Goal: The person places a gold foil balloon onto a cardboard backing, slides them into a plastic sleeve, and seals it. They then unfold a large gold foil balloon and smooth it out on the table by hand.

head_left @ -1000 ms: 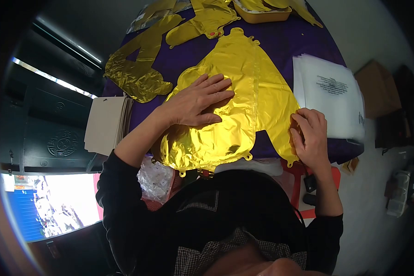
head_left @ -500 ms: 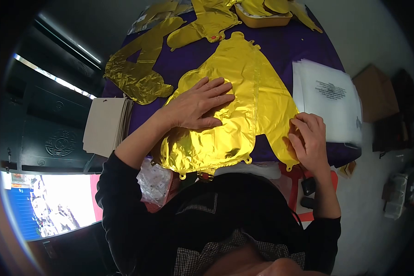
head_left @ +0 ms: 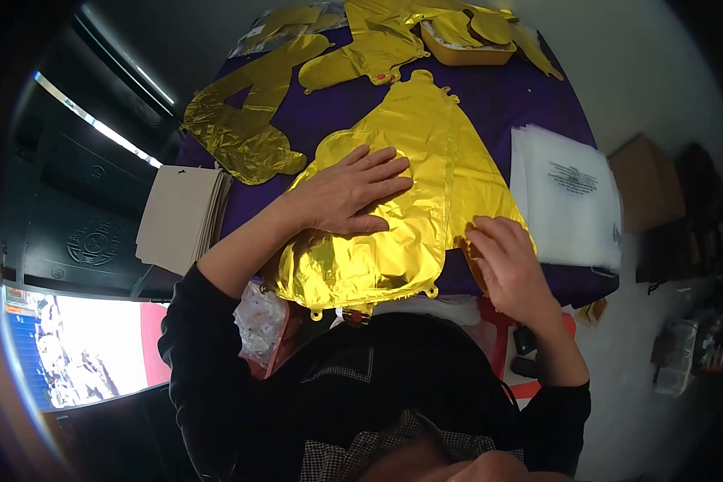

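Note:
A flat gold foil balloon (head_left: 410, 185) lies across the near part of the table, with a seam running down it and small tabs along its edges. My left hand (head_left: 353, 193) rests flat on its left half, fingers stretched out and a little apart. At the lower right, my right hand (head_left: 510, 265) has its fingers bent around the balloon's narrow right-hand strip. That hand hides most of the strip's lower end. Another piece of gold foil (head_left: 241, 120), wrinkled and looped, lies beyond my left forearm.
A purple cloth (head_left: 490, 104) covers the table. At its right lies a stack of clear plastic bags (head_left: 566, 197) with printed text; cards (head_left: 181, 213) are stacked at the left. At the back are more gold foil pieces (head_left: 377, 44) and a yellow tray (head_left: 470, 56).
My right hand has moved left and slightly nearer to me, drawing the strip's lower end inward. The left hand stays spread on the foil. The view has shifted slightly.

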Motion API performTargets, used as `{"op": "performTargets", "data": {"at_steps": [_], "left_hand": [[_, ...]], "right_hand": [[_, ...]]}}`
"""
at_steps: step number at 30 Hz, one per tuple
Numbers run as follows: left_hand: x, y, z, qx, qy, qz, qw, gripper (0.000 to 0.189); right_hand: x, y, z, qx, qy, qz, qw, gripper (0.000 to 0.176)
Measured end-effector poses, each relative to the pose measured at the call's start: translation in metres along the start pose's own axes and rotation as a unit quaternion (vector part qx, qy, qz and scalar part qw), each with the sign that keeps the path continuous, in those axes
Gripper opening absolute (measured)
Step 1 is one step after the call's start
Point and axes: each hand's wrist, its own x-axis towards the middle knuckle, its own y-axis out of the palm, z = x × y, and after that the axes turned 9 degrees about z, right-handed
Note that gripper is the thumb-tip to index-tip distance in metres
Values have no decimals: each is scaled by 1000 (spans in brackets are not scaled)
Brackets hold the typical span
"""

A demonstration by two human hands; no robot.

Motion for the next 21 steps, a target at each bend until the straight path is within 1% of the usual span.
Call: {"op": "performTargets", "data": {"at_steps": [3, 5, 7, 14, 15, 17, 19, 21], "left_hand": [[-1, 2, 1, 3, 14, -34, 999, 68], [-1, 1, 1, 12, 20, -30, 999, 68], [-1, 2, 2, 14, 22, -35, 999, 68], [0, 2, 2, 18, 30, -41, 999, 66], [-1, 1, 1, 14, 27, -40, 999, 66], [0, -2, 0, 13, 16, 3, 1000, 72], [1, -1, 1, 12, 17, 3, 1000, 72], [2, 1, 2, 12, 19, 4, 1000, 72]], "right_hand": [[6, 12, 2, -13, -19, -12, 1000, 43], [10, 14, 6, -24, -25, -16, 999, 44], [13, 14, 9, -50, -41, 3, 998, 42], [15, 20, 8, -49, -42, 22, 998, 40], [16, 20, 9, -46, -43, 25, 998, 40], [18, 19, 11, -44, -48, 2, 998, 39], [23, 17, 14, -32, -58, 2, 998, 40], [31, 17, 21, 6, -80, -17, 997, 35]]}}
